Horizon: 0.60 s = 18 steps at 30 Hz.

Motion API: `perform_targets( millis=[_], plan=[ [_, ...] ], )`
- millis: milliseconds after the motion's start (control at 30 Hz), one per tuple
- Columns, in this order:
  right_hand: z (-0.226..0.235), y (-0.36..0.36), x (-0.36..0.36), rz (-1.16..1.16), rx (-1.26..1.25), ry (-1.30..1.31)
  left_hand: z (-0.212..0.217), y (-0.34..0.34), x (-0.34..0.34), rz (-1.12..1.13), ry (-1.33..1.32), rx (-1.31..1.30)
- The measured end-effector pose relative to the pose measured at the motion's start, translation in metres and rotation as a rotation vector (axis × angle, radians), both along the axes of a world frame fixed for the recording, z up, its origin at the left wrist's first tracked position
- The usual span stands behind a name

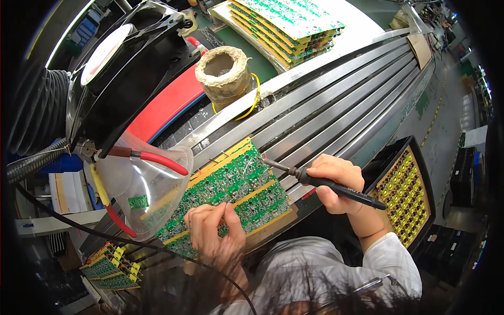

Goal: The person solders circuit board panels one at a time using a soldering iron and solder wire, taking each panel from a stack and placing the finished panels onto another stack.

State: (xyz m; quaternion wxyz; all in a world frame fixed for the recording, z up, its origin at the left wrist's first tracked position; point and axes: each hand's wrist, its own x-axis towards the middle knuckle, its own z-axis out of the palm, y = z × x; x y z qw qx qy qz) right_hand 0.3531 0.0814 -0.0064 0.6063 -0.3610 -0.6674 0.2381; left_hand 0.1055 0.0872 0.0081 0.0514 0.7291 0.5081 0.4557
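My right hand grips a soldering iron by its black handle. The iron's metal tip points left and reaches the upper right part of a green circuit board panel with yellow-brown strips; whether it touches cannot be told. Over the panel's near edge, my left hand has thumb and fingers pinched together. What lies in that pinch, if anything, is too small to make out. The panel rests at a slant on metal rails. A clear plastic funnel hood hides part of its left end.
Red-handled pliers hang before the hood. Beyond it stand a black fan housing and a rough tan pot. Stacked boards lie at the back. A black tray holds yellow components at right. A black cable crosses near my left wrist.
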Motion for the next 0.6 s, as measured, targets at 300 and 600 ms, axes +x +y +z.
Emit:
perform_targets(
  millis=[300, 600],
  plan=[
    [0.0012, -0.0039, 0.0033, -0.048, -0.019, 0.022, -0.0012, -0.0005, -0.0010, 0.020, 0.041, 0.001],
    [0.0002, 0.0002, -0.0015, -0.008, -0.009, 0.016, -0.0011, -0.0004, -0.0025, 0.003, 0.116, -0.008]
  ],
)
